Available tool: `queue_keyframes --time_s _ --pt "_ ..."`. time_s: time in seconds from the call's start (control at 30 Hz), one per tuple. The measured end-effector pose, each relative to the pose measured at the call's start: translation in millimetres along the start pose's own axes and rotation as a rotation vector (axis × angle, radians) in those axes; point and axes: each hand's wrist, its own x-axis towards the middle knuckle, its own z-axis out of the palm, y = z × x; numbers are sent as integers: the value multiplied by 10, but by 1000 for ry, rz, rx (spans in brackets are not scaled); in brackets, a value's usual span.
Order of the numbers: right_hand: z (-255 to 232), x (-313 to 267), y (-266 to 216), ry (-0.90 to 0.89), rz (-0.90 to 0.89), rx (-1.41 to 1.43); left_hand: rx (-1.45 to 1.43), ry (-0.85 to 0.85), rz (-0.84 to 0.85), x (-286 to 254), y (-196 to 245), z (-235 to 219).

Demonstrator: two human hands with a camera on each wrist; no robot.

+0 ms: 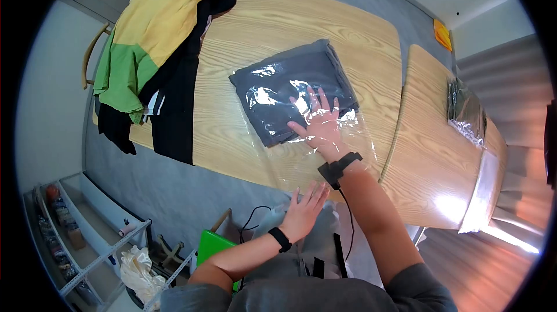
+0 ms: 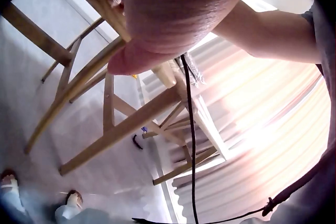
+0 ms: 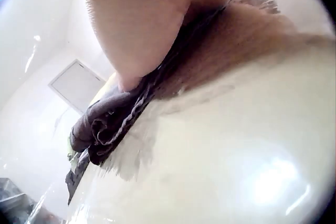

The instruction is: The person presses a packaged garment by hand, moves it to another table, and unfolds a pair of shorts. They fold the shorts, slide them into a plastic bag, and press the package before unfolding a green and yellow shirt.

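A folded dark grey garment (image 1: 284, 88) lies in a clear plastic bag (image 1: 278, 164) on the wooden table, the bag's empty end toward the person. My right hand (image 1: 322, 126) rests on the bagged garment with its fingers spread. In the right wrist view, the garment's folded edge (image 3: 113, 116) shows beneath the right hand (image 3: 142, 19). My left hand (image 1: 303, 214) is at the table's near edge by the bag's end, fingers extended; whether it touches the bag is unclear. The left wrist view shows the left hand (image 2: 173, 14) close up, holding nothing visible.
Yellow, green and black clothes (image 1: 162, 27) are heaped on the table's left end. On a second table (image 1: 435, 155) at the right lie another bagged dark item (image 1: 466, 112) and a flat clear plastic piece (image 1: 480, 193). A green chair (image 1: 216, 248) and shelving (image 1: 98, 251) stand below left.
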Motion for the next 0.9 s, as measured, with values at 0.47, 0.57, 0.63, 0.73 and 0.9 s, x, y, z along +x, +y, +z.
queue_keyframes --time_s 0.47,0.57,0.63,0.73,0.9 --pt "21 12 -392 106 59 99 -157 35 -25 -58 35 -1" --pt "10 35 -465 86 86 124 -179 42 -27 -71 32 40" --pt "0 52 -479 80 74 125 -192 54 -19 -69 43 33" --pt "-121 113 -453 29 85 208 -190 59 -34 -43 50 22" --pt "-44 368 -89 449 90 139 -151 -8 -63 -22 48 -23"
